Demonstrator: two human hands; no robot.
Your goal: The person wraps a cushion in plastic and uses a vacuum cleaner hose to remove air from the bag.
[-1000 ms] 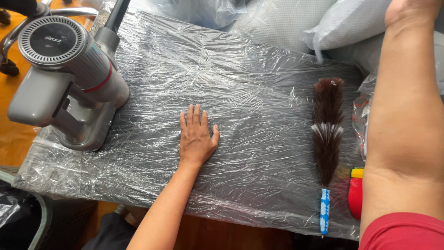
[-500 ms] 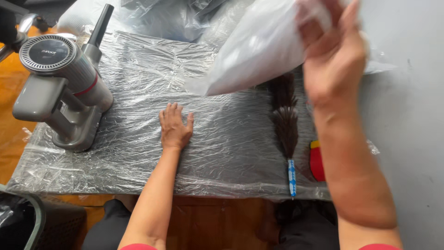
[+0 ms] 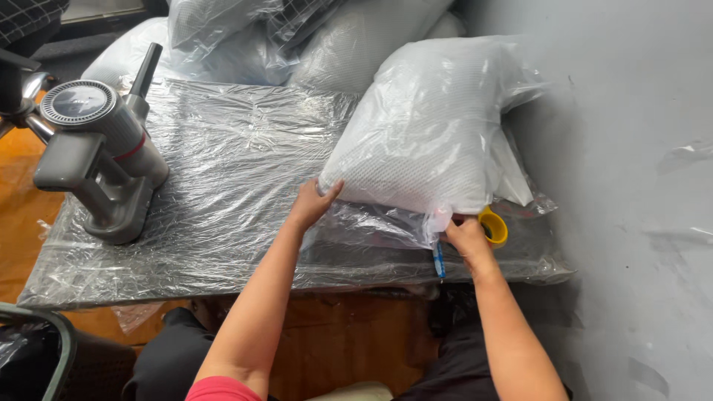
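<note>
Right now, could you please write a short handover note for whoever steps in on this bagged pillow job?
Left hand: open, fingers pressed against the left edge of the bagged pillow.
Right hand: pinching the bag's lower right corner, beside a yellow-capped item.
The bagged pillow lies on the right part of the plastic-covered table, over the blue handle of a tool that is mostly hidden under it.
The grey handheld vacuum stands untouched at the left end.
More bagged pillows are stacked at the far edge.
Done: pillow set on the table. Whether the bag is sealed cannot be seen.
</note>
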